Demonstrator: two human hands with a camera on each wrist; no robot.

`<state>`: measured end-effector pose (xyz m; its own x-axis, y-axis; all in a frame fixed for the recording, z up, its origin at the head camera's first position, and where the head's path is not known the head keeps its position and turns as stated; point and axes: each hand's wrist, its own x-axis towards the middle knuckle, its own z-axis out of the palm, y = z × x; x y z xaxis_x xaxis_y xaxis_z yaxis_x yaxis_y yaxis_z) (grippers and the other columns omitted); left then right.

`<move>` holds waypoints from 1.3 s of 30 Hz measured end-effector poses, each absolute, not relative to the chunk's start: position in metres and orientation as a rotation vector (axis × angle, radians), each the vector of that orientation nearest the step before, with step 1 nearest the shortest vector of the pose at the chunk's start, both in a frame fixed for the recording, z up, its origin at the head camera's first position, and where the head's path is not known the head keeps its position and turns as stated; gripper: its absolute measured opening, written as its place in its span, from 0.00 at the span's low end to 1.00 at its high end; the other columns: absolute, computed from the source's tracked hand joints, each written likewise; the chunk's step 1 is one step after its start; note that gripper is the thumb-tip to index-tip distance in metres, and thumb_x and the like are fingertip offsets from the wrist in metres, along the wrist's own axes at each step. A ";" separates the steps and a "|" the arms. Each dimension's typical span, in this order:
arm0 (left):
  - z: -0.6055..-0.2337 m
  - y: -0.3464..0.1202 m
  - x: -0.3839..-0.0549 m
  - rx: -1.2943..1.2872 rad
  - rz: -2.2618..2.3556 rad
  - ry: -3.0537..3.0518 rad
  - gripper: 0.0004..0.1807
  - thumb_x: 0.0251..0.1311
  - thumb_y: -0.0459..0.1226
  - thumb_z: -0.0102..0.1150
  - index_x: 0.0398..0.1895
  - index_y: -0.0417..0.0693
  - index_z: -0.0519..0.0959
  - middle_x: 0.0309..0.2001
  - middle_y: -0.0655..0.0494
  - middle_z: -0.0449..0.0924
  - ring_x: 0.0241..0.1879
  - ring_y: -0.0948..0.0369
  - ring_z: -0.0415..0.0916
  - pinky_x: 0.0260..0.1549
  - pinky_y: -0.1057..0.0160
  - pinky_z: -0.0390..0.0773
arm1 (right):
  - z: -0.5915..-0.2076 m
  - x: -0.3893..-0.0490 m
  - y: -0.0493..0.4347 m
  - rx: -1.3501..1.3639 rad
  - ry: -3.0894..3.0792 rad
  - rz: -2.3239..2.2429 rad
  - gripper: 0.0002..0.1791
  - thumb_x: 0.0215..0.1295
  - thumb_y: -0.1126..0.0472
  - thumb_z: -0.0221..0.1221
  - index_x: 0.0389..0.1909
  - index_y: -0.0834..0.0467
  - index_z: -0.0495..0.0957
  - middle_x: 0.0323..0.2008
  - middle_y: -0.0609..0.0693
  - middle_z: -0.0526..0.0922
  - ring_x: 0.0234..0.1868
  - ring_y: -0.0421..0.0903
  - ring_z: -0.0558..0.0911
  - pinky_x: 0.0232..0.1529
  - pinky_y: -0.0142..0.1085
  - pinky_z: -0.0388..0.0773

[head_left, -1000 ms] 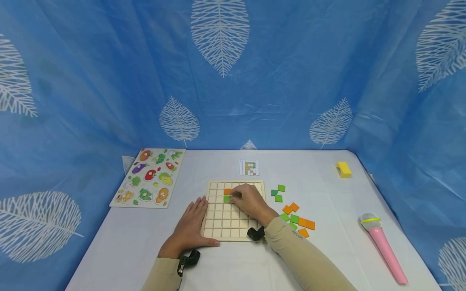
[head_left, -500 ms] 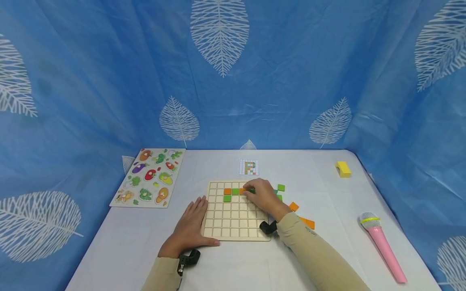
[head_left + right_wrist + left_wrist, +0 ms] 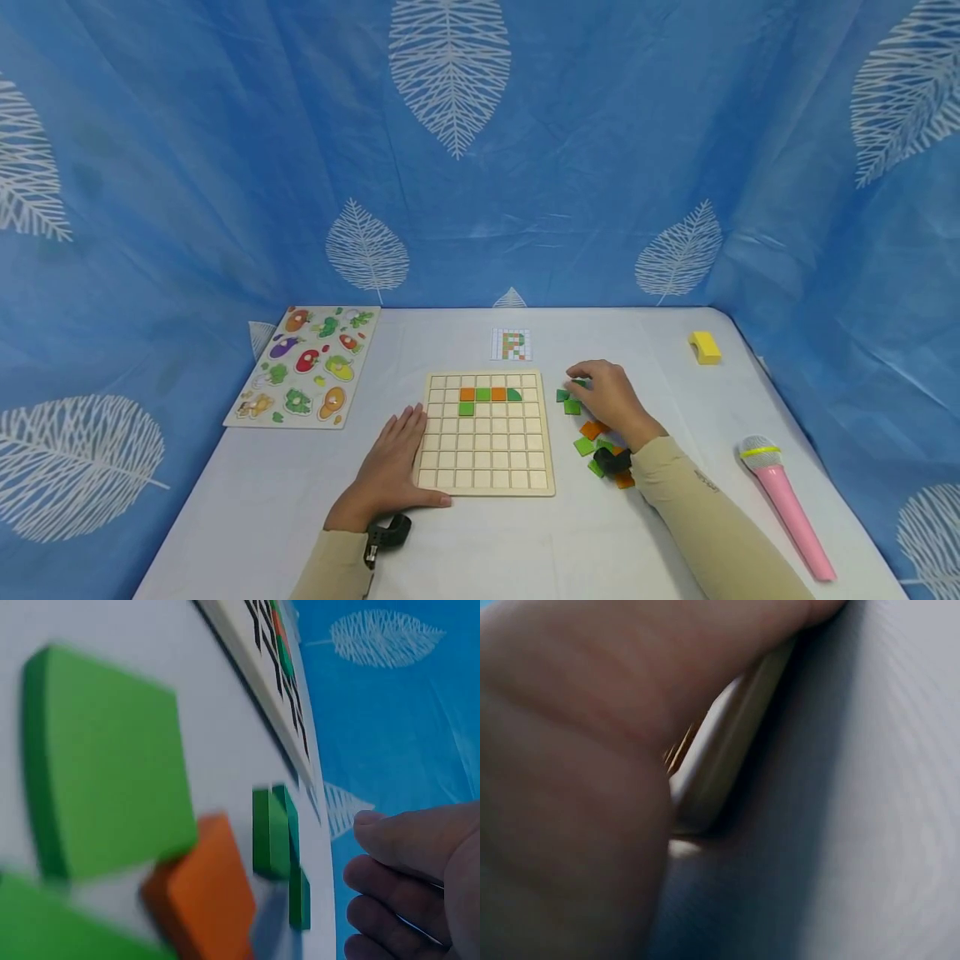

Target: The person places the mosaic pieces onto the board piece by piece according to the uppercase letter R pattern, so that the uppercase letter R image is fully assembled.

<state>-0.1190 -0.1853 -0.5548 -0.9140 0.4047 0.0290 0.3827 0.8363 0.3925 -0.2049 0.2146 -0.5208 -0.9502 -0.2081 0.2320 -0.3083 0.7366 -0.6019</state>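
A pale wooden grid board lies in front of me. One row of it holds an orange tile, a green tile, another orange tile and a dark green tile with a rounded corner. Below the first orange one sits a second green tile. My left hand lies flat along the board's left edge, fingers straight, thumb by the near corner. Right of the board, my right hand hovers over loose green tiles, fingers loosely bent; nothing shows between them in the right wrist view.
Behind the board lies a small pattern card. Loose orange tiles are under my right wrist. A vegetable puzzle board is at the back left, a yellow block at the back right, a pink toy microphone at the right.
My right hand has moved from the board to the loose tiles on the right. The dark green rounded tile now sits at the row's right end. My left hand has stayed put.
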 end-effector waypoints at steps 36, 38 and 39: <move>-0.554 -0.187 -0.119 0.651 0.610 2.945 0.83 0.34 0.80 0.69 0.83 0.34 0.51 0.83 0.42 0.49 0.82 0.48 0.40 0.78 0.45 0.42 | -0.525 -0.203 0.237 0.331 -2.885 1.027 0.18 0.68 0.63 0.72 0.55 0.65 0.86 0.53 0.60 0.86 0.59 0.62 0.81 0.62 0.59 0.77; -0.554 -0.187 -0.119 0.656 0.591 2.951 0.83 0.34 0.81 0.69 0.83 0.33 0.51 0.83 0.41 0.49 0.82 0.48 0.40 0.78 0.45 0.43 | -0.526 -0.203 0.237 0.338 -2.877 1.035 0.18 0.67 0.63 0.72 0.55 0.65 0.86 0.53 0.59 0.86 0.59 0.61 0.81 0.61 0.58 0.77; -0.555 -0.187 -0.119 0.658 0.585 2.954 0.83 0.34 0.81 0.68 0.83 0.33 0.51 0.83 0.41 0.49 0.82 0.48 0.40 0.78 0.45 0.43 | -0.526 -0.203 0.237 0.344 -2.874 1.039 0.18 0.67 0.63 0.72 0.56 0.65 0.86 0.53 0.59 0.86 0.59 0.61 0.81 0.61 0.58 0.77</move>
